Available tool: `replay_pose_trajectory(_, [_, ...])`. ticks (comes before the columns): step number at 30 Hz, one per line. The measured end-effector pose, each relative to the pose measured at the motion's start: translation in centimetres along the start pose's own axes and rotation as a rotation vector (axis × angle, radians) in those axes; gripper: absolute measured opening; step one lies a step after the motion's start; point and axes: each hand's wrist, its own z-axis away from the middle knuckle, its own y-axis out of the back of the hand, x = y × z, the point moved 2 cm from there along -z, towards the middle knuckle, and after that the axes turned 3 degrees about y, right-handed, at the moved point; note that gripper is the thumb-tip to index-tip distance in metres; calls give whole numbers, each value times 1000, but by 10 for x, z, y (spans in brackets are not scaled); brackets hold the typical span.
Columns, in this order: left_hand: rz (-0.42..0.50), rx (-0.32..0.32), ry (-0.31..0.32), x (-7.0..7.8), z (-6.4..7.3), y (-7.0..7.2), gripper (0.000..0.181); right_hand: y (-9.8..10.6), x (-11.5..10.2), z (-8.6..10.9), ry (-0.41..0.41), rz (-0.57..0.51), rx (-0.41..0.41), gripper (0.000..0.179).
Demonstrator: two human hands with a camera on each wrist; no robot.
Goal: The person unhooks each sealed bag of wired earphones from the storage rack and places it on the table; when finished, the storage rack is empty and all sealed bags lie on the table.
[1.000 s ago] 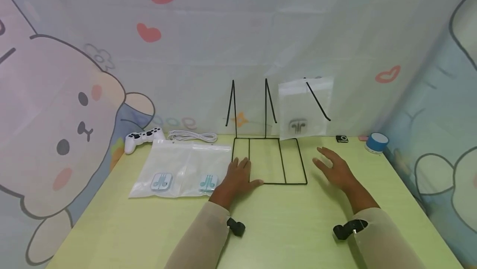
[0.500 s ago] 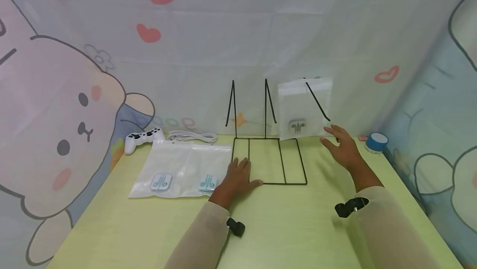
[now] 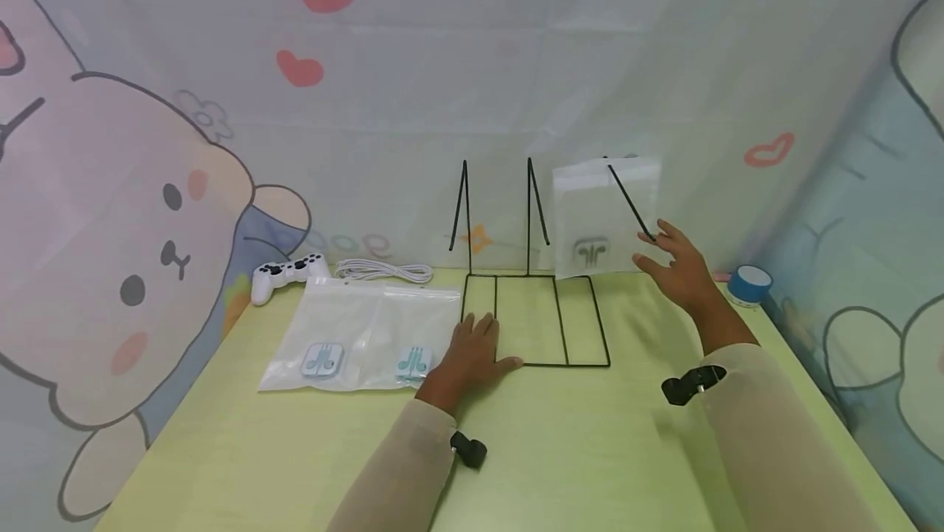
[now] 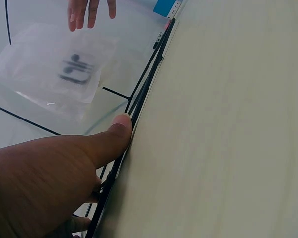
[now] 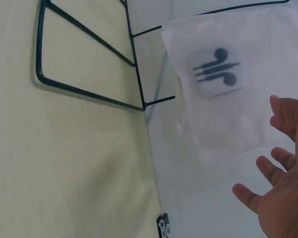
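Note:
A black wire rack with three upright hooks stands on the table. My left hand rests on the front left of its base, fingers extended; in the left wrist view the thumb lies along the front bar. From the right hook hangs a frosted zip bag holding a case of earphones. My right hand is raised at the tip of that hook, beside the bag's right edge, and its fingers are spread in the right wrist view. Nothing is in its grasp.
Left of the rack lie frosted bags with two earphone cases inside. Behind them are a white game controller and a coiled white cable. A blue and white round object sits at the back right, and a small black item nearby.
My right hand has risen from above the table right of the rack to the tip of the right hook. The left hand has stayed on the base. The bag hangs as before.

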Motion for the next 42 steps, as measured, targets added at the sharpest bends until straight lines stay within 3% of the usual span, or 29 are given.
replay_pose_trajectory(12, [-12, -3, 2, 0, -1, -1, 95, -6, -9, 1, 28, -42, 36, 60])
replay_pose_trajectory(28, [-25, 4, -8, -1, -3, 0, 94, -28, -30, 6, -42, -133, 104, 63])
replay_pose_trajectory(38, [-12, 5, -8, -1, -1, -1, 94, -31, -35, 8, -31, -133, 141, 59])
replay_pose_trajectory(42, [-15, 8, -10, -1, -2, -2, 94, -32, -36, 9, 0, -81, 172, 57])
